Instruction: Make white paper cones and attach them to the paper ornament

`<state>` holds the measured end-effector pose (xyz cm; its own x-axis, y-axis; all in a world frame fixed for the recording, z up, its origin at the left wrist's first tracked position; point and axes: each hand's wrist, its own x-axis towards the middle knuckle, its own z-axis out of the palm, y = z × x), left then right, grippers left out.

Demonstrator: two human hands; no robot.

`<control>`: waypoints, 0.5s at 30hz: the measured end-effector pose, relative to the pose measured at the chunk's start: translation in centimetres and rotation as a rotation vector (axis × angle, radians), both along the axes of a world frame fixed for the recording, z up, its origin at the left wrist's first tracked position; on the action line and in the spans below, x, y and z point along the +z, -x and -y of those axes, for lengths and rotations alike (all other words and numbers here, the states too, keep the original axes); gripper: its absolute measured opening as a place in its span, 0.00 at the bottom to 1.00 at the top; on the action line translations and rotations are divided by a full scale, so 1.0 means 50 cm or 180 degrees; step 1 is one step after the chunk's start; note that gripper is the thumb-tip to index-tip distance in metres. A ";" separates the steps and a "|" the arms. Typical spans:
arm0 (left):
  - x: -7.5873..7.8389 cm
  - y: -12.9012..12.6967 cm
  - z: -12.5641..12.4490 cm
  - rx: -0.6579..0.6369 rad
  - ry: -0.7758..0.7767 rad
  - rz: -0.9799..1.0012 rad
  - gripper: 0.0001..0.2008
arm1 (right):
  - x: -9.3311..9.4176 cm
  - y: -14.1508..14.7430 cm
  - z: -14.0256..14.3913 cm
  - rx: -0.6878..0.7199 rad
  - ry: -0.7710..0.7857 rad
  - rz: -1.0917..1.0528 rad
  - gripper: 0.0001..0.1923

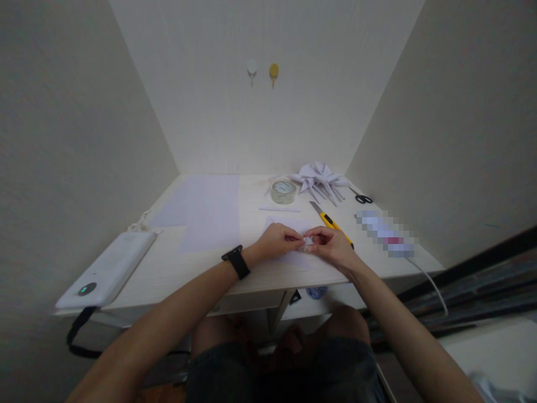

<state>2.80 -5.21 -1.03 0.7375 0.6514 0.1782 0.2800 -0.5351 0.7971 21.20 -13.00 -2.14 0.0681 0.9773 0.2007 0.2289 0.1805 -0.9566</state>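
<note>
From where I stand, both hands are close together over the near part of the counter (168, 263), pinching one small piece of paper (308, 242). The left hand (280, 239) has its side between thumb and fingers; the right hand (333, 246) grips the opposite side the same way, so only a pale crumple shows in the gap. I can't make out its exact shape or folds.

Beneath them lies a paper sheet (293, 258), partly covered. The yellow cutter (329, 220) rests just beside the right hand, its blade bare and pointing away from the person. Farther back sit the tape roll (283, 193) and a spiky bundle of folded paper (321, 179).

I'd judge the little piece nearly weightless, crisp along any crease but soft between them, and easy to crush or tear. It seems best taken by its folded edges, where layers probably stiffen it, using light fingertips from both sides rather than a full squeeze across the middle.
</note>
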 end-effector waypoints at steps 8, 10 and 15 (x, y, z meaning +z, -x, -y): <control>-0.008 0.002 -0.006 -0.0063 -0.0147 0.0050 0.12 | -0.008 -0.007 -0.006 0.0096 0.0128 -0.0320 0.25; -0.008 0.003 -0.006 -0.0086 -0.0152 0.0077 0.12 | -0.010 -0.009 -0.006 0.0125 0.0144 -0.0356 0.24; -0.004 0.003 -0.003 -0.0174 -0.0045 0.0104 0.12 | -0.010 -0.009 -0.007 0.0169 0.0048 -0.0231 0.21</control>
